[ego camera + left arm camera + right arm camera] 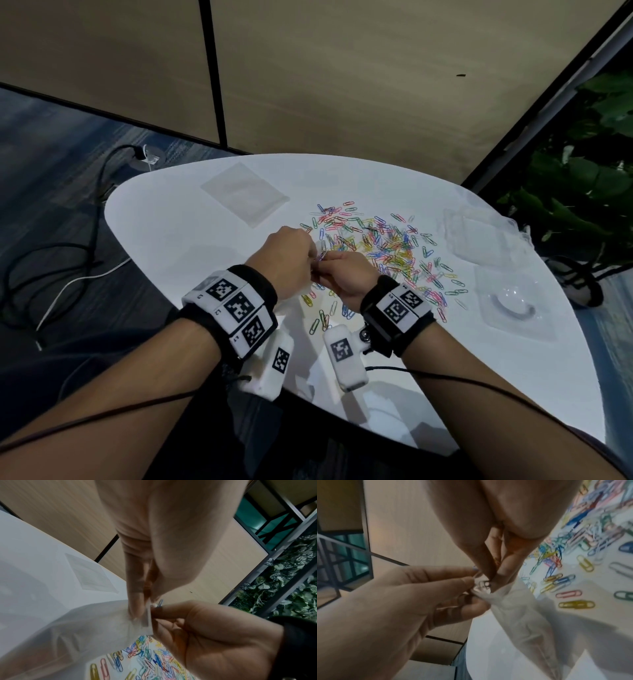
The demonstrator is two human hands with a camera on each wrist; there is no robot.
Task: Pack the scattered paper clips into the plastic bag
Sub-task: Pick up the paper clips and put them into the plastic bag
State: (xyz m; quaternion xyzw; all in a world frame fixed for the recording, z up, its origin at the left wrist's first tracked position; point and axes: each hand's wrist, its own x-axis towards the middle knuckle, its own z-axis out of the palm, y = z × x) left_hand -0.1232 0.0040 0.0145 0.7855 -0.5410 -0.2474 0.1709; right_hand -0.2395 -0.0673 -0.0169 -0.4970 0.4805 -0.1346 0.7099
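Both hands' grips, left hand [291, 260] and right hand [346, 274], pinch the limp clear plastic bag [513, 609] above coloured paper clips [387, 246]

Dim room, glare on the white table [164, 219]; wrist views blurred, edges warped.

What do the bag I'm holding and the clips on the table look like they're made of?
Plastic bag: thin, soft, translucent film, seemingly plastic; it creases and the table shows through it. Paper clips: bent wire in bright glossy colours, probably coated metal, though the core isn't visible. Both the left hand and right hand pinch the bag's mouth.
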